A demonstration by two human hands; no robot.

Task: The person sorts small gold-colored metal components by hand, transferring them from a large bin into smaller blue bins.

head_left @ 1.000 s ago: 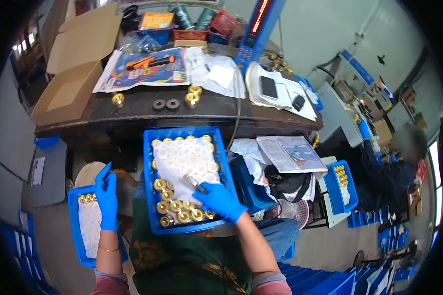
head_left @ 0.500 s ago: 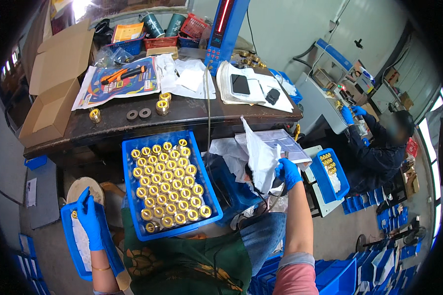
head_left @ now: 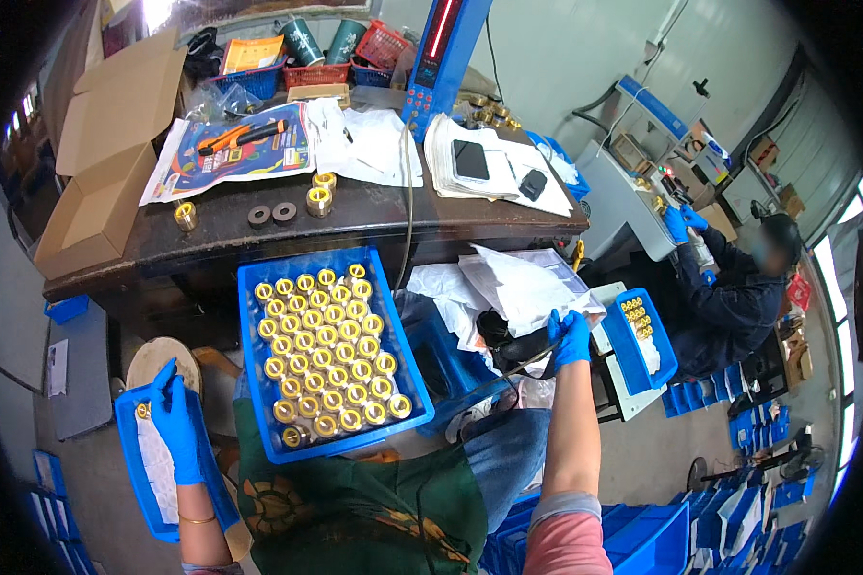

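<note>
My right hand [head_left: 572,337], in a blue glove, pinches the lower right edge of a white paper sheet [head_left: 523,295] beside the desk. Under that sheet are crumpled white paper [head_left: 448,295] and a black item I cannot make out. My left hand [head_left: 174,429], also gloved, lies along the wall of a narrow blue tray [head_left: 129,458] with its fingers stretched out. White paper lines this tray, and a small brass-coloured ring part [head_left: 144,410] sits at its far end. Between my hands, a large blue tray [head_left: 417,414] carries rows of yellow-rimmed metal ring fittings [head_left: 326,335].
On the dark desk [head_left: 355,225] are an open cardboard box [head_left: 91,216], orange-handled pliers [head_left: 225,139], loose rings and a phone [head_left: 470,160]. A cable hangs in front. To the right, another blue tray [head_left: 642,345] rests on a white stand; a co-worker [head_left: 738,287] sits beyond.
The paper sheet, upright before, now lies lower and flatter as my right hand has moved slightly right. My left hand keeps nearly the same pose at the narrow tray.
</note>
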